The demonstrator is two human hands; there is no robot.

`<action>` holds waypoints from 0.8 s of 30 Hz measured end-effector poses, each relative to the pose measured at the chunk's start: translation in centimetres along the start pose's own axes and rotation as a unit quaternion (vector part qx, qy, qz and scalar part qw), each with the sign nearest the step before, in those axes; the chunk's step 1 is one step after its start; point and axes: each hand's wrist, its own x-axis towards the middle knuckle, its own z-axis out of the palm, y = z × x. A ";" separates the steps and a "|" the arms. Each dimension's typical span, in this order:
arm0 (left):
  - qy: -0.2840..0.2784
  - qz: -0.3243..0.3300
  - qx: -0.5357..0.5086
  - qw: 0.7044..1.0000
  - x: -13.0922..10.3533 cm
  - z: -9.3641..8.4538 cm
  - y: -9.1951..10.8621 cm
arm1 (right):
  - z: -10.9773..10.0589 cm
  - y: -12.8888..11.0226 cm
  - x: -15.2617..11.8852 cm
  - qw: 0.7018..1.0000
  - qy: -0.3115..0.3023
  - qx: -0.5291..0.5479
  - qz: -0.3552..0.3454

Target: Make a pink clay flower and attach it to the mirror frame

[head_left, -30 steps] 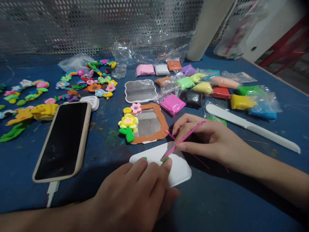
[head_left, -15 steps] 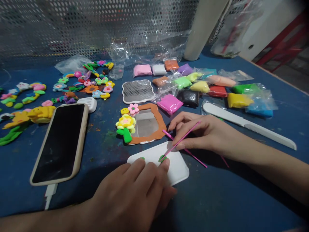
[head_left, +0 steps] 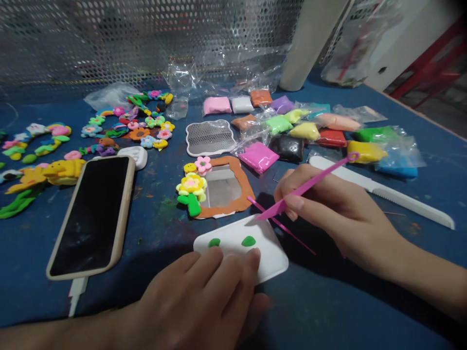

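Note:
My right hand [head_left: 310,204] pinches a pink plastic tool [head_left: 310,183], its flat pointed end over the top edge of a white board [head_left: 270,248]. Two small green clay pieces lie on the board, one [head_left: 248,241] near its middle and one [head_left: 214,242] at the left. My left hand [head_left: 207,291] rests over the board's lower edge, its fingers bent and fingertips down on it. Just behind is a mirror with a brown clay frame [head_left: 245,187] and a yellow flower [head_left: 191,183]. A second pink tool [head_left: 292,233] lies on the table beside the board.
A phone [head_left: 95,214] with a cable lies at left, near colourful clay rings [head_left: 60,131]. Bagged clay packs [head_left: 259,156] spread behind at right, with a white plastic knife [head_left: 408,200] in front of them. A white-rimmed mirror [head_left: 210,138] stands behind the brown frame.
My right hand has moved right and turned the pink tool, lifting its tip off the middle green piece. My left hand stays nearly in place, and both green pieces now show more fully.

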 end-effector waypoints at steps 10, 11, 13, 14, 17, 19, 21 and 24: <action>0.028 -0.016 0.016 0.999 0.0 -0.1 0.0 | 0.9 -0.8 -0.9 0.994 -0.006 -0.073 -0.087; 0.033 -0.016 0.019 0.999 0.0 -0.1 0.0 | 1.0 -0.9 -1.0 0.994 -0.022 -0.070 -0.085; 0.031 -0.014 0.026 0.999 0.0 0.0 -0.1 | 1.3 -0.9 -1.1 0.994 -0.050 -0.060 -0.074; 0.028 -0.013 0.028 0.999 0.1 0.0 -0.2 | 1.4 -0.9 -1.1 0.995 -0.057 -0.058 -0.065; 0.021 -0.007 0.034 0.999 0.2 0.1 -0.3 | 1.7 -0.7 -1.1 0.995 -0.049 -0.070 -0.051; 0.018 -0.006 0.035 0.999 0.3 0.1 -0.3 | 1.8 -0.7 -1.1 0.995 -0.043 -0.076 -0.049; 0.015 -0.005 0.036 0.999 0.3 0.1 -0.3 | 1.8 -0.7 -1.1 0.995 -0.042 -0.073 -0.048; 0.010 -0.009 0.030 0.999 0.3 0.1 -0.2 | 1.8 -0.6 -1.2 0.995 -0.047 -0.072 -0.047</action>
